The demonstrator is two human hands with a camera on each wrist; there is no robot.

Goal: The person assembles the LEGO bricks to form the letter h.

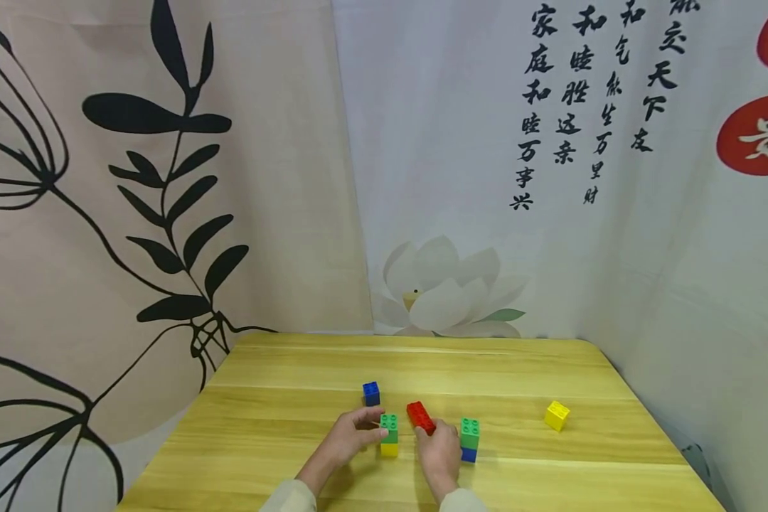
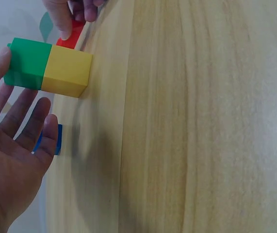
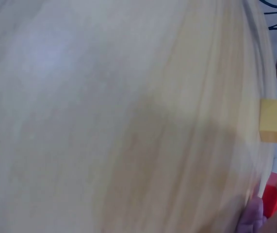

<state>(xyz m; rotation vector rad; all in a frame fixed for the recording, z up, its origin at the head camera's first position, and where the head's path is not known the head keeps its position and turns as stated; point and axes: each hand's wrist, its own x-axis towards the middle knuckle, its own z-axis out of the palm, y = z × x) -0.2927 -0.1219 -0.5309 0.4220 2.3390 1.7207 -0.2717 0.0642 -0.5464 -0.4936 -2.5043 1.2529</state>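
- Head view: left hand (image 1: 348, 439) on the green-and-yellow stack (image 1: 390, 439), green block on top, yellow below. Left grip is closed on the green part, thumb on its near side.
- Head view: right hand (image 1: 440, 452) pinches the red block (image 1: 419, 415) at its near end. Right grip is clamped on it; the long side runs up and left, away from the hand. Red sits between the two stacks, apart from the green-and-yellow one.
- Head view: green-and-blue stack (image 1: 470, 439) just right of the right hand, green over blue. Blue block (image 1: 371, 394) beyond the left hand, near its fingertips. Yellow block (image 1: 557, 416) off to the right on its own, well apart from the rest.
- Head view: all of it on or over the wood-grain counter (image 1: 281, 405). Printed backdrop (image 1: 294, 178) behind: dark plants left, lotus and lettering right. Pale sleeves (image 1: 291, 497) at both wrists.
- Left wrist view: thumb tip against the green part, other fingers spread, some partly behind the stack. Blue block partly hidden behind the fingers. Right hand and red block at the top edge.
- Left wrist view: can't tell if the stack's base touches the counter.
- Right wrist view: mostly counter, with a broad shadow. Yellow part of the stack cut by the right edge, left-hand fingers above it in frame. Red block at lower right, between right thumb and fingers.
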